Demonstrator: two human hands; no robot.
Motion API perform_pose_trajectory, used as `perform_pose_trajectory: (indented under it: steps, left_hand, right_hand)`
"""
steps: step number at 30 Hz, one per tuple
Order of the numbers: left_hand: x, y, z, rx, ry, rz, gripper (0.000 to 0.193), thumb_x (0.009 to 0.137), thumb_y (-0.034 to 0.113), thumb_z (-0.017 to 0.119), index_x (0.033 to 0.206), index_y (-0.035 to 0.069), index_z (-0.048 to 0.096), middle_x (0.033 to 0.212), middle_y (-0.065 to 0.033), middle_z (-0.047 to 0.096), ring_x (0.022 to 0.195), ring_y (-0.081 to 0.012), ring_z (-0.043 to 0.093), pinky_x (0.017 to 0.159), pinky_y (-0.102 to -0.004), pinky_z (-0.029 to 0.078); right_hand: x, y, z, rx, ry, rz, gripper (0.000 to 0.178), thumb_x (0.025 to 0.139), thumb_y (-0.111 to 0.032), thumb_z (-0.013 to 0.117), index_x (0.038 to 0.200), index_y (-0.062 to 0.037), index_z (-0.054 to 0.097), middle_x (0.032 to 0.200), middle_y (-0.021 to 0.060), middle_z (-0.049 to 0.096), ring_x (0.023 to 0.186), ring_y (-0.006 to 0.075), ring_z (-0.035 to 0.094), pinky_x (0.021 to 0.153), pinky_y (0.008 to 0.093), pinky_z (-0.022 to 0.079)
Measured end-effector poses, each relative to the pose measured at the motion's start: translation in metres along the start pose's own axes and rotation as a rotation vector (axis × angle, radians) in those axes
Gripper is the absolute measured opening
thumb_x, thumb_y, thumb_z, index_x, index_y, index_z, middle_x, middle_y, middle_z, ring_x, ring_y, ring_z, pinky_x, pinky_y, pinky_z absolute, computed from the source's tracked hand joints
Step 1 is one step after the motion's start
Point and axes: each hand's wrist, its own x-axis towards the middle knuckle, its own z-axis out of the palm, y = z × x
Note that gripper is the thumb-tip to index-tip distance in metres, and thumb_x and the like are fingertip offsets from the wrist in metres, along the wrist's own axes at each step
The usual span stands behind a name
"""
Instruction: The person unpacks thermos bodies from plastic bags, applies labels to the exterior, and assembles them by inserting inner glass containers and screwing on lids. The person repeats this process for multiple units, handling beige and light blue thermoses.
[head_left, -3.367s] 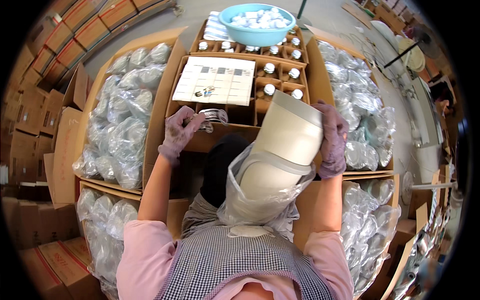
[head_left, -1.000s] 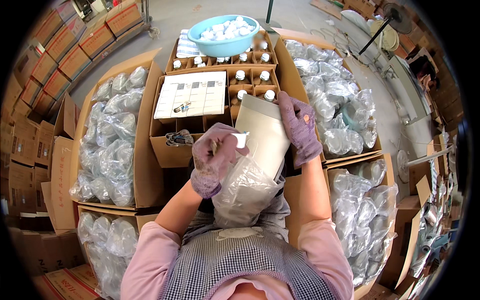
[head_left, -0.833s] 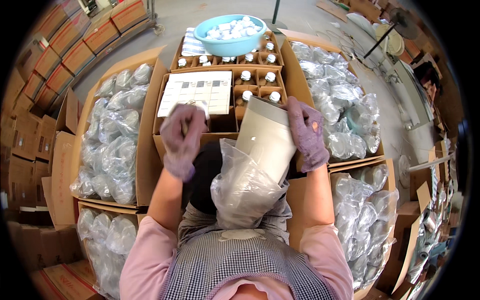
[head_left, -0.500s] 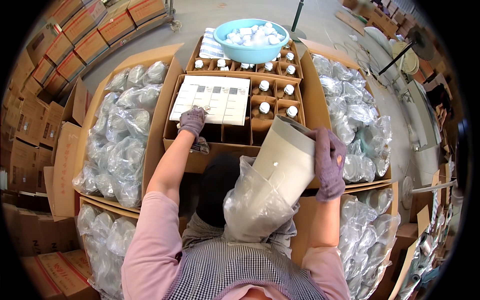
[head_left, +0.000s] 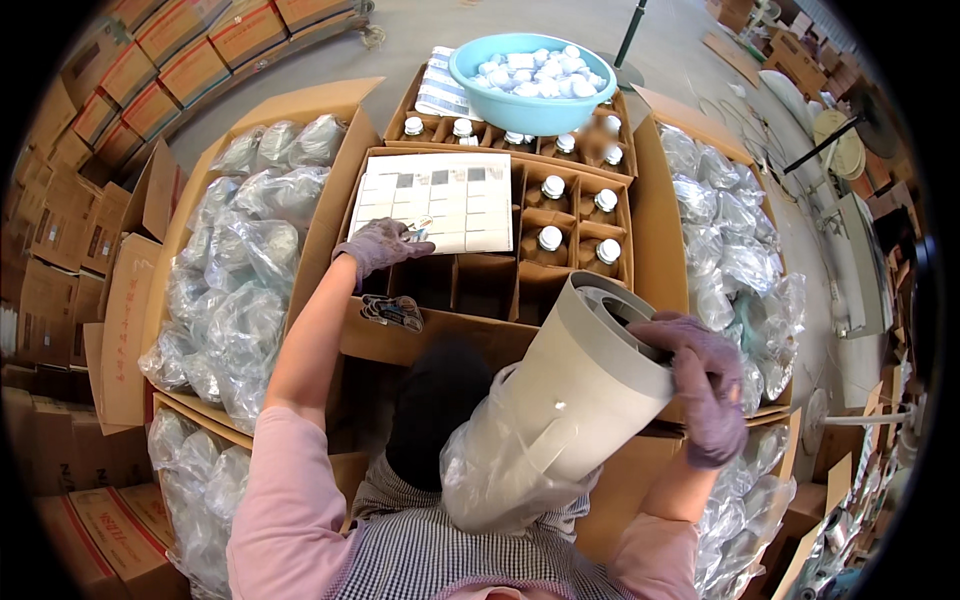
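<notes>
Left hand [head_left: 380,245], gloved, has stretched further forward than 0.5 s ago and now lies on the near edge of the white sheet [head_left: 440,200] covering the divided box [head_left: 480,290]; fingers curled over small dark bits there, cannot tell if it grips them; arm straight, reaching out from the lower left. Right hand [head_left: 705,390], gloved, clamps the open top rim of the beige roll of liners [head_left: 590,390], same grasp as before; roll tilted, its lower end in a clear plastic bag [head_left: 490,470] against the apron; forearm rises from the lower right. Around: 4 white-capped brown bottles [head_left: 575,215] in the box's right cells, near cells empty; blue bowl of caps [head_left: 532,80] beyond; bagged goods in cartons [head_left: 240,270] at both sides; the roll hides the box's right near corner.
</notes>
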Motion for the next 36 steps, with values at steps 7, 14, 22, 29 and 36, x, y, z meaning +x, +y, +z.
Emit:
perform_pose_trajectory:
  steps: [7, 14, 22, 29, 36]
  left_hand:
    - [0.069, -0.066, -0.005, 0.035, 0.453, -0.051, 0.061, 0.088, 0.056, 0.064, 0.125, 0.007, 0.064, 0.116, -0.0181, 0.065, 0.11, -0.0332, 0.063, 0.098, -0.0411, 0.048]
    - [0.087, -0.025, 0.022, 0.143, 0.458, 0.382, 0.025, 0.091, 0.035, 0.067, 0.098, 0.01, 0.067, 0.109, -0.0157, 0.062, 0.093, -0.0349, 0.062, 0.09, -0.042, 0.05]
    - [0.155, -0.075, -0.013, 0.248, 0.414, 0.129, 0.048, 0.082, 0.036, 0.071, 0.127, 0.019, 0.062, 0.133, -0.0099, 0.055, 0.13, -0.0324, 0.045, 0.108, -0.0468, 0.036]
    - [0.179, -0.086, -0.002, 0.043, 0.349, 0.223, 0.043, 0.079, 0.042, 0.072, 0.117, 0.023, 0.069, 0.126, -0.0067, 0.059, 0.126, -0.0295, 0.048, 0.111, -0.0445, 0.031]
    - [0.176, -0.095, 0.013, 0.044, 0.571, 0.329, 0.033, 0.078, 0.036, 0.077, 0.106, 0.02, 0.073, 0.114, -0.0028, 0.064, 0.117, -0.0261, 0.053, 0.103, -0.0433, 0.036]
  right_hand:
    - [0.094, 0.1, -0.035, 0.693, -0.351, -0.041, 0.062, 0.1, -0.045, 0.047, 0.114, 0.0136, 0.061, 0.091, 0.0217, 0.071, 0.09, 0.0312, 0.07, 0.092, 0.0405, 0.051]
    - [0.233, 0.156, 0.104, 0.239, -0.341, 0.206, 0.04, 0.094, -0.026, 0.066, 0.123, 0.002, 0.064, 0.112, 0.014, 0.07, 0.104, 0.0206, 0.066, 0.096, 0.0311, 0.048]
    - [0.301, 0.178, 0.208, -0.423, -0.399, -0.177, 0.045, 0.088, -0.026, 0.069, 0.13, -0.0097, 0.061, 0.125, 0.0158, 0.064, 0.114, 0.032, 0.061, 0.102, 0.0385, 0.047]
    - [0.35, 0.239, 0.253, -0.562, -0.446, -0.127, 0.059, 0.08, -0.036, 0.073, 0.133, -0.0139, 0.058, 0.133, 0.0134, 0.059, 0.124, 0.033, 0.054, 0.106, 0.0402, 0.043]
    - [0.357, 0.245, 0.278, -0.684, -0.359, -0.126, 0.059, 0.069, -0.04, 0.075, 0.123, -0.0174, 0.067, 0.128, 0.0099, 0.059, 0.122, 0.0312, 0.05, 0.105, 0.0411, 0.041]
